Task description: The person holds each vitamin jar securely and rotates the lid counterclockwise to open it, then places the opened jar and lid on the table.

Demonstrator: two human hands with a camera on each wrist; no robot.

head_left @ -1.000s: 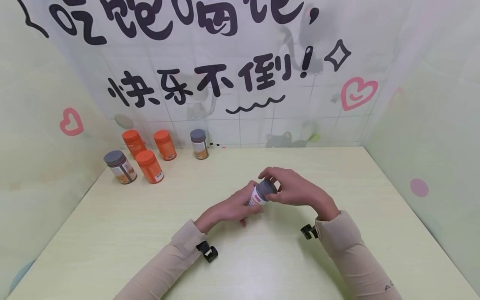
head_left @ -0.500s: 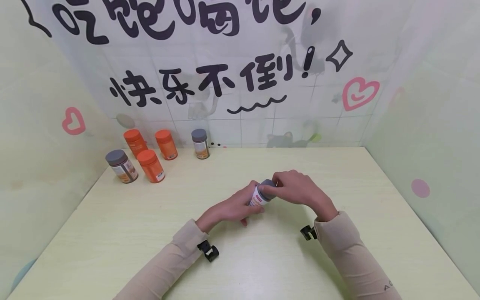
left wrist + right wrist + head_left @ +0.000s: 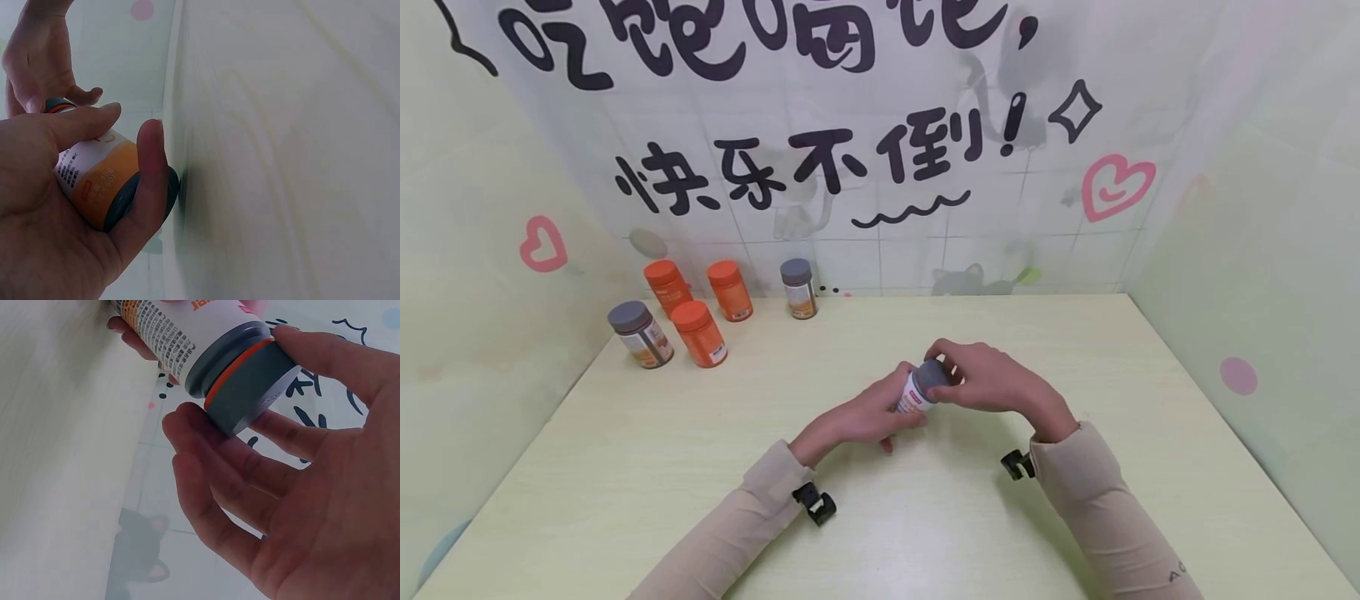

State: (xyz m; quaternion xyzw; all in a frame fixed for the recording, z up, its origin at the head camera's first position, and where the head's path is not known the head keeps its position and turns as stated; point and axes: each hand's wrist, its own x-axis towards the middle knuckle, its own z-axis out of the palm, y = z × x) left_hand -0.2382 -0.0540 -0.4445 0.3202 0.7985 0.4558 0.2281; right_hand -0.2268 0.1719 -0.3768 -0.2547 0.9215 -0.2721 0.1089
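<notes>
We work the lid of a tilted jar (image 3: 913, 399) with both hands.
Near five o'clock from the head view's centre, our left hand (image 3: 872, 412) clasps its body; our right hand (image 3: 992, 379) pinches the grey lid (image 3: 931, 377) at its one-o'clock end, thumb and fingers curled about the rim. We judge this a twisting step, which way we cannot tell; the next move seems to call for a steady left hold. Half a second ago the right hand covered more of the lid; now its top shows more.
</notes>
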